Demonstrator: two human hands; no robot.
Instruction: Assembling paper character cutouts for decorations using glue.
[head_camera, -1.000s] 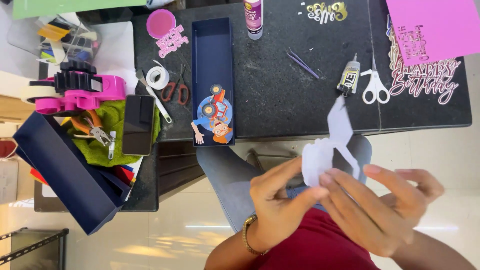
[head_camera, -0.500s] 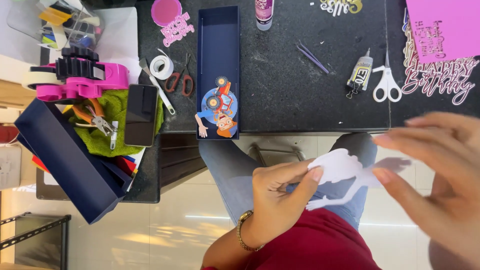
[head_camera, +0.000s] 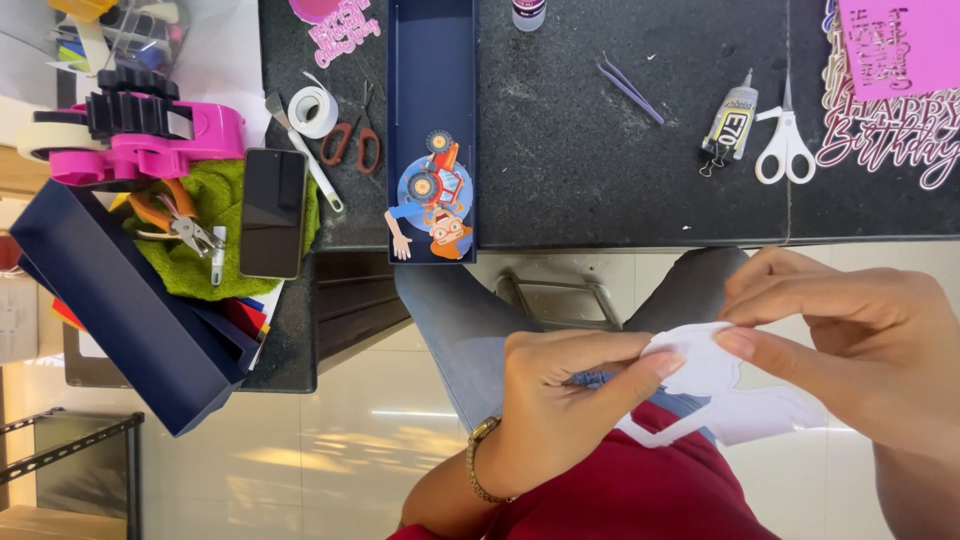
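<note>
A white paper cutout (head_camera: 715, 392) with an irregular outline sits between both hands, over my lap. My left hand (head_camera: 565, 400), with a gold bracelet at the wrist, pinches its left edge between thumb and fingers. My right hand (head_camera: 860, 345) pinches its upper right part with the fingertips. The printed side of the cutout faces away and is hidden. On the black table above lies a long navy box lid (head_camera: 432, 120) with a colourful cartoon figure cutout (head_camera: 435, 200) at its near end.
White scissors (head_camera: 785, 140), a glue tube (head_camera: 730, 115) and purple tweezers (head_camera: 630, 88) lie on the table. Pink lettering (head_camera: 885, 140) is at the right. Left side holds red scissors (head_camera: 355, 140), tape roll (head_camera: 312, 110), phone (head_camera: 272, 212), pink tape dispenser (head_camera: 130, 135), navy box (head_camera: 120, 310).
The cutout has been turned and lowered from upright to lying flat across my lap. My right hand drew back from far right and now pinches the cutout's upper edge.
</note>
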